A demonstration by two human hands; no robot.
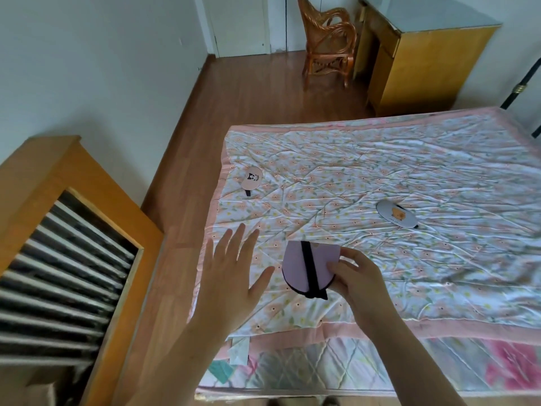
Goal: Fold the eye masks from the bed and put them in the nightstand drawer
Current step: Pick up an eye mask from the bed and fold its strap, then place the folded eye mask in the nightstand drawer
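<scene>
My right hand (355, 278) pinches a folded lilac eye mask (295, 266) with a black strap across it, held just above the floral bedspread (380, 177) near the bed's front left corner. Beside the mask, my left hand (231, 273) hovers flat with fingers spread, holding nothing. A pink eye mask (252, 180) with a dark cartoon face lies unfolded near the bed's left edge. A grey eye mask (396, 217) with an orange bear lies unfolded toward the middle right. No nightstand drawer can be made out.
A wooden frame with grey slats (58, 276) stands at the left, close to the bed. A rattan chair (328, 42) and a yellow wooden cabinet (421, 65) stand beyond the bed's far side. Wooden floor runs between the bed and the wall.
</scene>
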